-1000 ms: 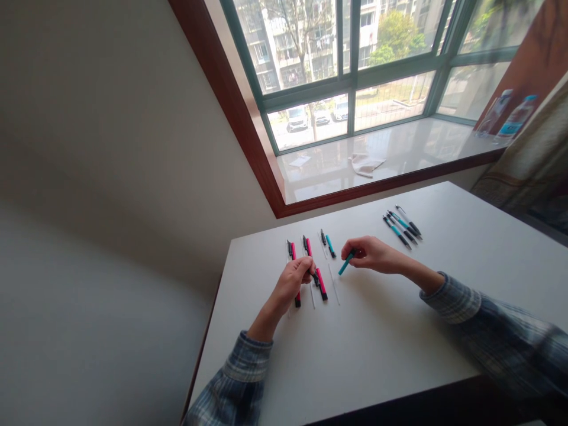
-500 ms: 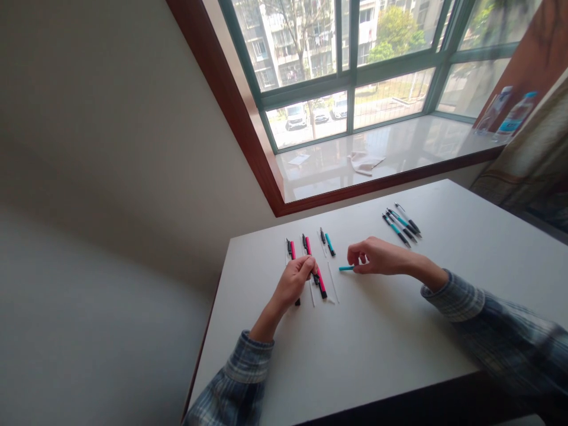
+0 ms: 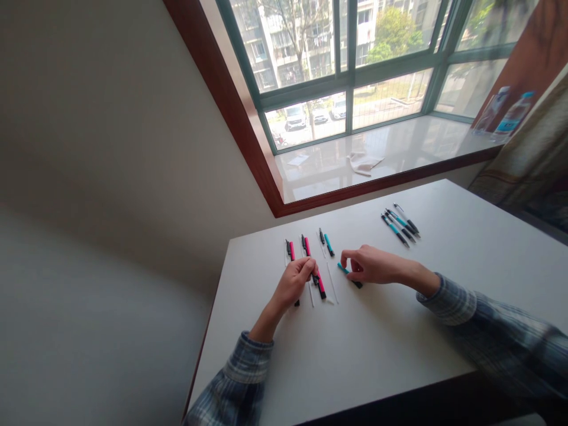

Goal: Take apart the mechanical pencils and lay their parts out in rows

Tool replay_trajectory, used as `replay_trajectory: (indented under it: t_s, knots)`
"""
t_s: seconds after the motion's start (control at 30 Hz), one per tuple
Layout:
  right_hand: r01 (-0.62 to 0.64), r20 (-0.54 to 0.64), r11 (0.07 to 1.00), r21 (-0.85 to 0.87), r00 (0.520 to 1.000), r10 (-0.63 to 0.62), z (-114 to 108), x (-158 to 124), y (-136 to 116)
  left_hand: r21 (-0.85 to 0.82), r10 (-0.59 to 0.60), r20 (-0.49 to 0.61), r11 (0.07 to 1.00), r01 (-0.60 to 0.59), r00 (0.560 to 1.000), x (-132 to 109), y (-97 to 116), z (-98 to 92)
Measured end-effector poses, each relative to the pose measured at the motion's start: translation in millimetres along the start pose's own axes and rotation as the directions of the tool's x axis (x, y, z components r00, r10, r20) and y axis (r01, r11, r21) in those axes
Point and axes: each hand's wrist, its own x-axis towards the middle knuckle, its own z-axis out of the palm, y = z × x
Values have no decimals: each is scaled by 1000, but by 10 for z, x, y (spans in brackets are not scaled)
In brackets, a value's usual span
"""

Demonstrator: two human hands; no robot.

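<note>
My right hand [image 3: 370, 264] holds a teal pen barrel with a black grip [image 3: 342, 268] between bent fingers, slanted low over the table. My left hand [image 3: 296, 280] is closed, its thumb pressed against the fingers; whatever is inside is hidden. Under and beside it lie pink-and-black pen barrels [image 3: 322, 286] with black clip parts [image 3: 303, 241]. Between the hands a thin clear refill tube [image 3: 332, 284] rests on the table, with a small white piece [image 3: 329, 301] near its lower end. Beyond them is another teal barrel [image 3: 329, 244] next to a black pen part [image 3: 322, 235].
Several whole pens [image 3: 400, 225], teal, black and white, lie at the far right of the white table [image 3: 377, 355]. Past the table's back edge is a window sill [image 3: 319, 180] with a cloth [image 3: 364, 163] and plastic bottles [image 3: 512, 118]. A wall stands left.
My right hand has moved slightly left and down. The teal barrel in it has turned from nearly level to slanting, and its black end now shows. My left hand is almost still.
</note>
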Motion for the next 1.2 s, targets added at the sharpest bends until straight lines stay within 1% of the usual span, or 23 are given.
replay_trajectory:
  t_s: [0.17,0.37,0.43,0.5,0.6,0.67,0.73,0.9,1.07,1.2]
  knots:
    - [20,-5,999,31,1000,-20,62,2,-68,-18,-12,13,1000,13,1000,1,27,6]
    - [59,-30,998,1,998,-58,132,8,-116,-4,-21,4,1000,21,1000,-1,71,14]
    - [66,-47,998,-10,997,-66,135,14,-131,0,-16,5,1000,16,1000,0,78,14]
    - [72,-89,997,-34,993,-75,133,19,-167,-2,-6,4,1000,6,1000,6,80,12]
    - [122,-152,990,-76,979,-133,146,17,-268,-6,7,7,1000,-7,1000,25,76,11]
    - [168,-155,980,-107,971,-183,173,7,-348,0,10,14,1000,-10,1000,43,73,9]
    - [187,-136,972,-144,969,-207,211,-5,-418,8,16,18,1000,-16,1000,60,73,7]
    - [144,-106,970,-195,980,-167,293,-21,-503,25,26,11,999,-26,1000,80,89,4]
    - [36,-95,967,-252,994,-62,314,-24,-527,20,24,4,1000,-24,1000,83,95,2]
    - [50,-62,967,-251,996,-68,326,-22,-542,26,11,4,1000,-11,1000,85,97,8]
